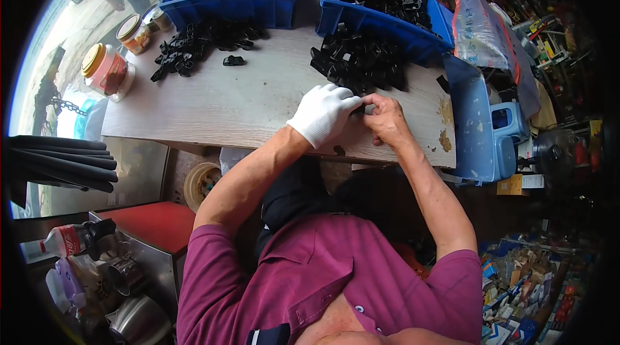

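Note:
Both hands meet over the front of the table, fingertips close together. A white knitted glove covers my left hand [325,112], whose fingers are closed on a small black part [360,111]. My bare right hand [386,120] pinches the same piece from the other side, its thumb and index finger pressed together. Most of that part is hidden by the fingers, so its exact kind does not show. Just beyond my hands lies a heap of small black parts [361,61]. Another black heap [200,44] spreads over the left side, with one loose black piece [234,61] beside it.
Two blue bins, left [232,10] and right [387,25], hold many black parts at the back of the light wooden table [252,109]. Lidded jars [106,70] line its left edge. A blue plastic stool [475,125] adjoins its right edge. A red-topped cabinet [152,225] stands lower left.

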Available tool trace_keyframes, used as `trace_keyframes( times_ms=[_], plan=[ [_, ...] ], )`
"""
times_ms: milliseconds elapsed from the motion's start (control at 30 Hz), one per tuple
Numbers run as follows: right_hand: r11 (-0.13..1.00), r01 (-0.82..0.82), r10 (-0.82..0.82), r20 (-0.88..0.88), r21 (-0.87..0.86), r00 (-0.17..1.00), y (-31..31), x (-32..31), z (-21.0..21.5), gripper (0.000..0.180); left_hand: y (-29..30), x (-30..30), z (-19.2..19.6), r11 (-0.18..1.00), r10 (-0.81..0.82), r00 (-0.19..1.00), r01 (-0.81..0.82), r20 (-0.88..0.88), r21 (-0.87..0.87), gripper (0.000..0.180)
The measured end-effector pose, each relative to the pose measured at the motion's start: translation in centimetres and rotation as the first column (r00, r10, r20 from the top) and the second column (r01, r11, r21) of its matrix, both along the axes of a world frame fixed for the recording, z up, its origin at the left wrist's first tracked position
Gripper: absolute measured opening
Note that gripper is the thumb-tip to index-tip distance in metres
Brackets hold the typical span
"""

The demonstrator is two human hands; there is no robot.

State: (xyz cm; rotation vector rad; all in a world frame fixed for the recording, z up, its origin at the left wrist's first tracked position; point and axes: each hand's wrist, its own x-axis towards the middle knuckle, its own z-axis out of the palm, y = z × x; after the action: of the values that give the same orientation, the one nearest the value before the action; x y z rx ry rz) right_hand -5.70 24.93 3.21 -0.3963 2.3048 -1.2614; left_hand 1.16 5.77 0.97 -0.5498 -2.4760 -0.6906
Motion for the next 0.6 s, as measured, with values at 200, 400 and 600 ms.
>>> trace_keyframes(
  times_ms=[200,400,600],
  plan=[
    [1.000,-0.007,0.007,-0.012,0.017,1.000,0.1,-0.2,-0.3,0.032,0.2,0.5,-0.6,0.996,-0.020,1.000,0.018,-0.022,-0.086,0.030],
    [0.999,-0.029,0.029,-0.005,0.021,1.000,-0.1,0.0,0.5,0.034,0.8,1.8,-0.1,0.993,0.025,0.996,-0.014,0.090,-0.121,0.076],
    [0.999,-0.026,0.027,-0.019,0.028,0.999,-0.3,0.2,0.4,0.034,0.6,2.3,0.0,0.991,0.024,0.995,-0.011,0.097,-0.134,0.071]
  ],
)
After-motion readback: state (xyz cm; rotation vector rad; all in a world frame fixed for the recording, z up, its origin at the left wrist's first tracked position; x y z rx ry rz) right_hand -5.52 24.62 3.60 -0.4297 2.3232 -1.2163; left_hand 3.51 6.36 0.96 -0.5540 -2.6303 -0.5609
